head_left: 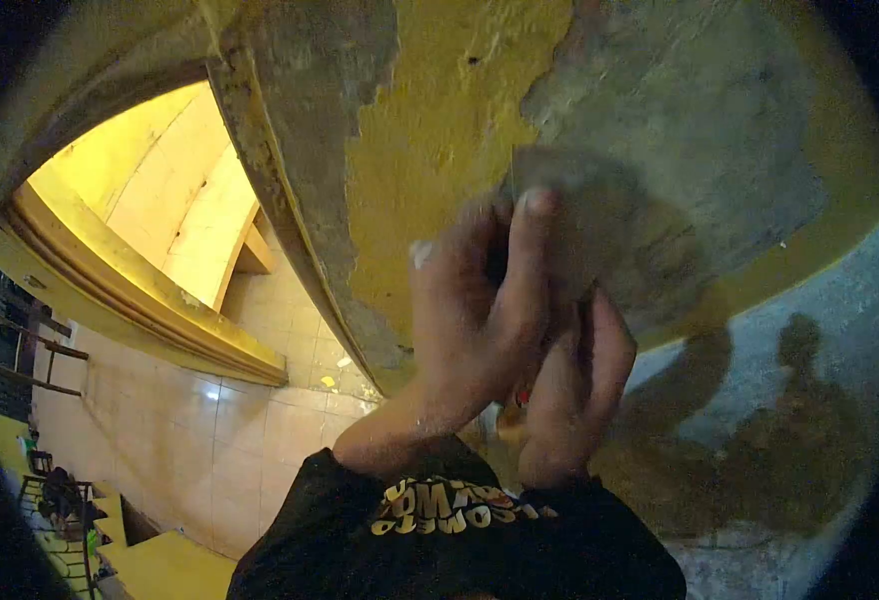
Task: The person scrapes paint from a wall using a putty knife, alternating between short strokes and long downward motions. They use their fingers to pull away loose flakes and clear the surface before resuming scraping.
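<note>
While the left hand (475, 290) grasps a grey sheet (585, 210) by its left side, the right hand (595, 375) lies just below, its grip unclear.

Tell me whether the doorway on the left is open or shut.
Open: no door blocks the doorway, and the brightly lit wall and tiled floor show through it.

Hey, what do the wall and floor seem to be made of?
The wall looks like plaster, possibly cement, rough and dull grey where the yellow paint has flaked away in ragged edges. The floor looks like smooth, glossy tile, probably ceramic, judging by the joint lines and bright reflection.
</note>
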### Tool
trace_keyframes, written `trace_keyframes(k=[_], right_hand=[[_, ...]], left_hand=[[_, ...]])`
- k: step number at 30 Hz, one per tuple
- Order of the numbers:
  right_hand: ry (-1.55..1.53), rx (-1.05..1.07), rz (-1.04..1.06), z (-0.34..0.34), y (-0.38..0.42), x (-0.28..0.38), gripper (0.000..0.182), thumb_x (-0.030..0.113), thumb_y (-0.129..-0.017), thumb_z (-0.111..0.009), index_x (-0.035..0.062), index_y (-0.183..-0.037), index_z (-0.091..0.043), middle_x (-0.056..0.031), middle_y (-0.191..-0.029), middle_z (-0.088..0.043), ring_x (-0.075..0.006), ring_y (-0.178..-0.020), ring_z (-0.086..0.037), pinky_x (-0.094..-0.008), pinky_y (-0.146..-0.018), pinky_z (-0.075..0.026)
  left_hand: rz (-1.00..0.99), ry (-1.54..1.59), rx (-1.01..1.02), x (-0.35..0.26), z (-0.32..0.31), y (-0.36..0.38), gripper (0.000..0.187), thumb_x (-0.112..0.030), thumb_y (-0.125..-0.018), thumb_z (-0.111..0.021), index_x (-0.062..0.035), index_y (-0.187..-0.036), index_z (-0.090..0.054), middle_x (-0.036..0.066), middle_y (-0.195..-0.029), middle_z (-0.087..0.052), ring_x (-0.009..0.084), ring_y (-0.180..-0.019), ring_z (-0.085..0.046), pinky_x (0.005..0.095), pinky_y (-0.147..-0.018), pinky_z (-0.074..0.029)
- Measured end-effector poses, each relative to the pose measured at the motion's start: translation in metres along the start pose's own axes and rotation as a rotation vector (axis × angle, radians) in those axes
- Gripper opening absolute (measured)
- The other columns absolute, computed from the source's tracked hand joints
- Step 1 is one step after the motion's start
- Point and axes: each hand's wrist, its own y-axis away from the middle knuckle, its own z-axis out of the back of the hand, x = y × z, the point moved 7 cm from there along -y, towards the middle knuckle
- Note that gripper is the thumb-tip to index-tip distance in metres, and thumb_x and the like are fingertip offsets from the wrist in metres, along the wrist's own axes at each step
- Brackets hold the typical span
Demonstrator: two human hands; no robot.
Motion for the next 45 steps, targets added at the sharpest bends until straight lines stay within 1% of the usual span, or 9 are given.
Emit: trace_keyframes(k=[10,13,23,26,28,31,36,38,45], right_hand=[[0.435,-0.068,0.123,0.01,0.002,-0.001,0.02,0.018,-0.094,-0.047,-0.0014,-0.096,-0.053,-0.0097,-0.085,-0.06,-0.0142,-0.077,-0.057,-0.0301,-0.065,-0.047],[-0.023,-0.102,-0.225,0.006,0.003,-0.001,0.02,0.017,-0.093,-0.047,-0.0016,-0.095,-0.053,-0.009,-0.081,-0.06,-0.0118,-0.076,-0.057,-0.0282,-0.065,-0.046],[0.06,0.041,-0.234,0.025,-0.013,0.005,0.019,0.019,-0.091,-0.049,0.0018,-0.084,-0.052,-0.0042,-0.062,-0.055,-0.0086,-0.052,-0.05,-0.0242,-0.046,-0.039],[-0.004,-0.05,-0.329,0.038,-0.011,0.005,0.019,0.018,-0.091,-0.05,0.0025,-0.082,-0.052,-0.0035,-0.059,-0.052,-0.0093,-0.047,-0.047,-0.0241,-0.043,-0.036],[-0.02,-0.066,-0.387,0.036,-0.007,0.003,0.018,0.018,-0.091,-0.05,0.0028,-0.081,-0.051,-0.0033,-0.058,-0.051,-0.0095,-0.046,-0.046,-0.024,-0.041,-0.036],[-0.073,0.046,-0.42,0.015,-0.013,-0.003,0.019,0.016,-0.092,-0.049,0.0027,-0.079,-0.05,-0.0031,-0.057,-0.05,-0.0087,-0.045,-0.044,-0.0242,-0.041,-0.035],[0.055,0.214,-0.283,0.009,-0.015,0.002,0.02,0.015,-0.093,-0.047,0.0035,-0.076,-0.047,-0.0018,-0.055,-0.05,-0.0081,-0.045,-0.045,-0.0245,-0.042,-0.035],[0.078,0.216,-0.3,0.011,-0.016,0.004,0.019,0.015,-0.093,-0.046,0.0034,-0.077,-0.048,-0.0017,-0.055,-0.05,-0.0079,-0.045,-0.046,-0.0245,-0.043,-0.035],[0.136,0.191,-0.26,0.015,-0.017,0.016,0.017,0.017,-0.093,-0.047,0.0033,-0.084,-0.052,-0.0011,-0.056,-0.052,-0.0073,-0.047,-0.048,-0.024,-0.044,-0.037]], left_hand=[[-0.054,0.067,-0.048,0.005,-0.002,0.002,0.031,-0.021,-0.092,-0.053,-0.0021,-0.067,-0.05,0.007,-0.051,-0.045,0.0091,-0.048,-0.039,0.0301,-0.043,-0.033],[0.027,0.107,0.049,0.008,-0.009,0.007,0.023,-0.019,-0.096,-0.046,-0.0018,-0.083,-0.053,-0.002,-0.073,-0.051,0.0043,-0.067,-0.043,0.0214,-0.055,-0.035],[-0.18,-0.032,0.261,0.036,0.038,0.064,0.031,-0.012,-0.084,-0.06,0.0006,-0.108,-0.045,0.006,-0.072,-0.049,0.0166,-0.065,-0.049,0.0297,-0.065,-0.046],[0.011,0.104,-0.039,0.1,0.074,0.089,0.009,-0.007,-0.085,-0.058,-0.004,-0.084,-0.05,0.0,-0.063,-0.043,0.0104,-0.055,-0.041,0.0253,-0.051,-0.039],[0.418,0.394,-0.355,0.135,0.086,0.09,0.036,-0.003,-0.086,-0.057,-0.0117,-0.058,-0.035,-0.005,-0.054,-0.035,0.0052,-0.048,-0.03,0.0224,-0.042,-0.026],[0.288,0.422,-0.23,0.123,0.075,0.078,0.048,-0.019,-0.086,-0.063,-0.0141,-0.053,-0.028,-0.006,-0.047,-0.023,0.0051,-0.041,-0.027,0.0232,-0.036,-0.025],[0.051,0.23,0.132,0.077,0.042,0.06,0.03,-0.02,-0.091,-0.055,-0.0067,-0.069,-0.041,-0.001,-0.064,-0.041,0.0063,-0.052,-0.037,0.022,-0.043,-0.03],[0.023,0.14,0.124,0.042,0.028,0.043,0.018,-0.011,-0.088,-0.058,0.0,-0.074,-0.053,0.004,-0.063,-0.055,0.0089,-0.059,-0.053,0.023,-0.055,-0.044],[-0.175,0.12,0.046,-0.007,-0.001,0.013,0.021,-0.018,-0.091,-0.054,0.0024,-0.089,-0.059,0.006,-0.067,-0.059,0.0134,-0.064,-0.061,0.023,-0.059,-0.047]])
